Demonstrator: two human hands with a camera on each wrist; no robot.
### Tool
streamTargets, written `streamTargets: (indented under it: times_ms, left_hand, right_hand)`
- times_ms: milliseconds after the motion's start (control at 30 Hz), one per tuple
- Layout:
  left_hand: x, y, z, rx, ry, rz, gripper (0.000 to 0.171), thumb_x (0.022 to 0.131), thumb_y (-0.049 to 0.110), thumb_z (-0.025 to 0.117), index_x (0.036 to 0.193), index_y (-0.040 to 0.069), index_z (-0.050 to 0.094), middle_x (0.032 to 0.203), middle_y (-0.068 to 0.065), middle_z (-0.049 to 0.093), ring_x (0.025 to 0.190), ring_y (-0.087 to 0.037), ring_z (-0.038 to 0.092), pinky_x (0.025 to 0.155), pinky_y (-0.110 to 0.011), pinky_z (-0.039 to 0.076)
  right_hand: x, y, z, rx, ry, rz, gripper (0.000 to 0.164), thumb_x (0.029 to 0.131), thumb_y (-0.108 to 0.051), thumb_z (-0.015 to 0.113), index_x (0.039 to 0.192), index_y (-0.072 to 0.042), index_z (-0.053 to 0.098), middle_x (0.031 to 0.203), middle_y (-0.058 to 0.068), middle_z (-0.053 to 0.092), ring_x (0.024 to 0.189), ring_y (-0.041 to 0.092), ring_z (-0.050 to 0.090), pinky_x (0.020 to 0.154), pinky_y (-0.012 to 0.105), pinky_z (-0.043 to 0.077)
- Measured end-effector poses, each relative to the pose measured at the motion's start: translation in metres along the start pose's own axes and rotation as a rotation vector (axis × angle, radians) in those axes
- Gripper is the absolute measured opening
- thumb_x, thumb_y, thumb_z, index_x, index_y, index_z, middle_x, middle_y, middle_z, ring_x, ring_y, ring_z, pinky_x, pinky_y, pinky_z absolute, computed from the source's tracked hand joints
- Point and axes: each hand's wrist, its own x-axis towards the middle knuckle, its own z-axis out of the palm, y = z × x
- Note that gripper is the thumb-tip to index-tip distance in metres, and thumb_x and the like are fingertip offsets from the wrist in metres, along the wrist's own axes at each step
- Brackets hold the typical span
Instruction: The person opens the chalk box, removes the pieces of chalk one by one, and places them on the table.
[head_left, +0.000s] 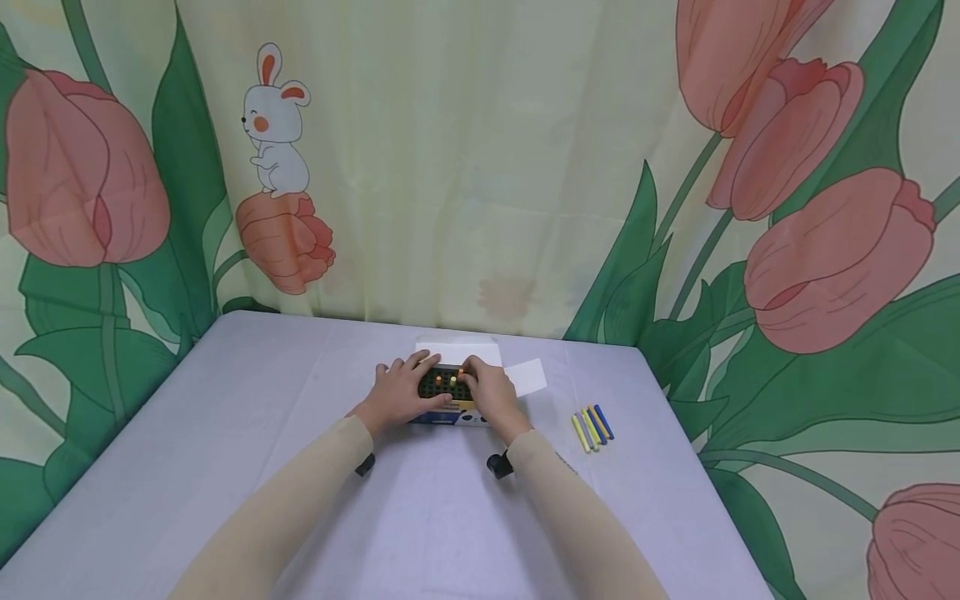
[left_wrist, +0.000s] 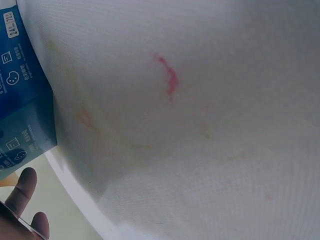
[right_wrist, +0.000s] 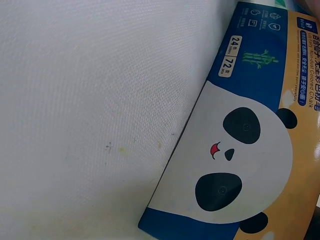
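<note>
Left hand is spread, touching blue-and-yellow rectangular cardboard chalk box at its 9 o'clock. Right hand is nearly closed, pinching slim orange chalk stick at box's 1 o'clock.

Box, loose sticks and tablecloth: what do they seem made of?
Box: likely smooth printed cardboard with a slight sheen, judging by its crisp folded edges.
Loose sticks: probably chalk, since the box reads "Colored Chalk"; finish too small to tell.
Tablecloth: seemingly matte fabric, from its fine ribbed weave.

Long cream sleeves end near black wrist pieces, probably cameras.
</note>
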Motion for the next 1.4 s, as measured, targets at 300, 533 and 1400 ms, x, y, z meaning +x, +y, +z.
streamTargets:
  times_ms: [300, 533, 1400]
  left_hand:
    - [-0.0001, -0.0006, 0.0002, 0.006, -0.007, 0.001, 0.094, 0.087, 0.081, 0.053, 0.162, 0.026, 0.038, 0.166, -0.008, 0.037, 0.132, -0.041, 0.051, 0.102, -0.069, 0.034]
    - [-0.0001, -0.0005, 0.0017, 0.001, -0.001, -0.002, 0.094, 0.087, 0.082, 0.053, 0.162, 0.026, 0.038, 0.166, -0.008, 0.036, 0.132, -0.041, 0.051, 0.102, -0.069, 0.034]
    - [-0.0016, 0.0007, -0.0005, 0.002, -0.003, -0.001, 0.094, 0.087, 0.081, 0.054, 0.161, 0.026, 0.039, 0.165, -0.009, 0.038, 0.131, -0.041, 0.052, 0.102, -0.07, 0.034]
  right_hand:
    - [-0.0006, -0.0003, -0.0003, 0.008, -0.001, 0.011, 0.016, 0.104, -0.032, 0.061, 0.113, -0.02, 0.067, 0.107, 0.001, 0.078, 0.081, 0.014, 0.067, 0.073, 0.036, 0.053]
    - [-0.0002, 0.0001, 0.0002, -0.009, 0.007, 0.0, 0.015, 0.106, -0.031, 0.058, 0.116, -0.021, 0.064, 0.108, 0.003, 0.079, 0.08, 0.015, 0.068, 0.07, 0.036, 0.053]
    - [-0.0001, 0.0012, 0.0012, -0.006, 0.013, -0.029, 0.015, 0.109, -0.031, 0.051, 0.118, -0.021, 0.057, 0.104, 0.006, 0.079, 0.056, 0.013, 0.052, 0.052, 0.029, 0.037]
